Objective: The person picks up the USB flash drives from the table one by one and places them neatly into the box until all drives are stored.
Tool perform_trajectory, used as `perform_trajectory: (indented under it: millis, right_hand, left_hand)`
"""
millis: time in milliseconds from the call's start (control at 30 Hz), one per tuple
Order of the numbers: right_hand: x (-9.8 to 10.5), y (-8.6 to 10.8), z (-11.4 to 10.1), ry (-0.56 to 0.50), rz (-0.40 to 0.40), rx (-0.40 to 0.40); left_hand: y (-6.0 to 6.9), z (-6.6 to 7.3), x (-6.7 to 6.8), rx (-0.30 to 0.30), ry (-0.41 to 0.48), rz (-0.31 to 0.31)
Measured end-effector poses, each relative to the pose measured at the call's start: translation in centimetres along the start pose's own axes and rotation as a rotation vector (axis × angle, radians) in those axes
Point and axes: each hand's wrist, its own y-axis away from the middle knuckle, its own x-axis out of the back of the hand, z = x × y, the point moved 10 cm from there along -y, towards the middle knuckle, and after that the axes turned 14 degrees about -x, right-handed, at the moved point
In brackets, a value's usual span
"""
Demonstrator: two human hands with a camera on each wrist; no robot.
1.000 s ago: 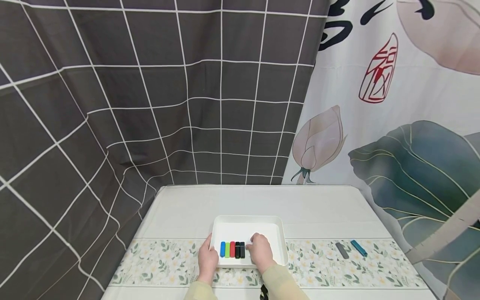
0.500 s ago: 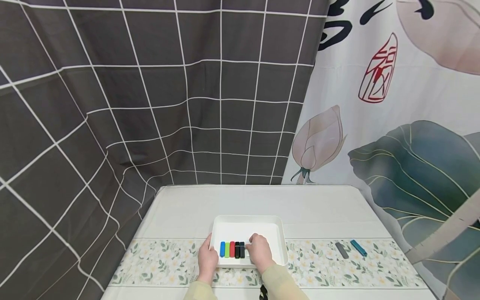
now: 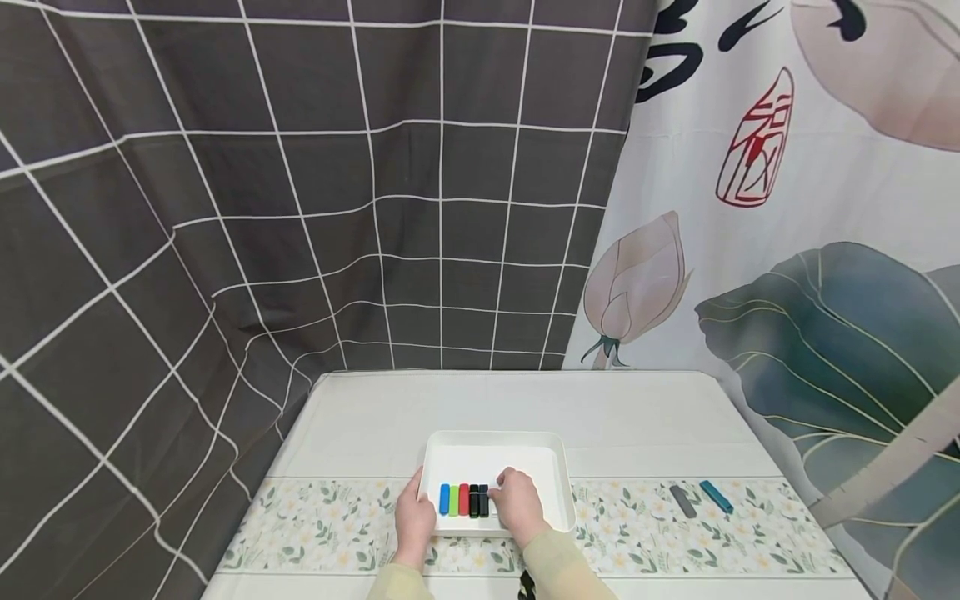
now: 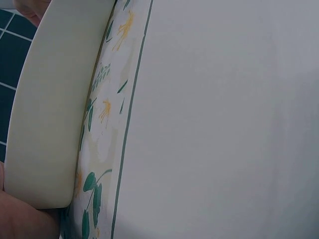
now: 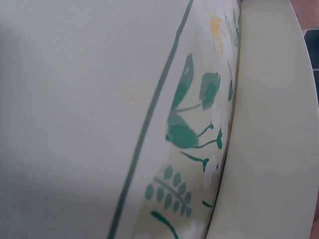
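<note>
A shallow white tray (image 3: 525, 450) lies on the table in the head view. My left hand (image 3: 414, 521) grips its left side, with the thumb at the rim. Inside, several short sticks stand side by side in a row: a blue stick (image 3: 445, 500), a green stick (image 3: 453, 500), a red stick (image 3: 463, 500) and two black sticks (image 3: 474, 502) at the right end. My right hand (image 3: 520, 504) is over the tray, fingertips bent beside the right black stick. Whether they pinch anything is hidden. Both wrist views mostly show the tray's outer wall (image 4: 55, 109) and tablecloth.
To the right, a grey stick (image 3: 683, 502) and a teal stick (image 3: 717, 497) lie on the flowered strip (image 3: 622, 533) of the white table (image 3: 637, 408). A dark checked curtain (image 3: 480, 283) hangs behind, and a lotus-print curtain (image 3: 675, 292) hangs at right.
Both hands, the tray and the row of sticks stay essentially where they were; only a very slight shift of the whole head view shows.
</note>
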Motion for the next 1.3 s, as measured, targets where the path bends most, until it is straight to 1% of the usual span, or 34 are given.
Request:
perform_trajectory:
  millis: [233, 467, 667, 800, 1033, 1300]
  right_hand:
    - [0.4, 0.0, 0.0, -0.001, 0.019, 0.021]
    - [0.6, -0.3, 0.7, -0.005, 0.014, -0.011]
    - [1.1, -0.4, 0.9, -0.019, 0.014, -0.022]
    - [1.5, -0.4, 0.7, -0.008, 0.032, 0.001]
    - [2.1, -0.5, 0.6, 0.018, 0.035, 0.038]
    - [3.5, -0.2, 0.3, 0.021, 0.047, 0.051]
  left_hand:
    - [0.1, 0.3, 0.1, -0.025, -0.002, 0.005]
    - [0.0, 0.3, 0.1, -0.033, 0.002, 0.007]
    - [0.0, 0.3, 0.1, -0.039, 0.004, 0.007]
    - [0.0, 0.3, 0.1, -0.033, 0.002, 0.013]
    - [0.1, 0.1, -0.1, 0.010, -0.006, -0.010]
    - [0.1, 0.1, -0.1, 0.017, -0.020, -0.011]
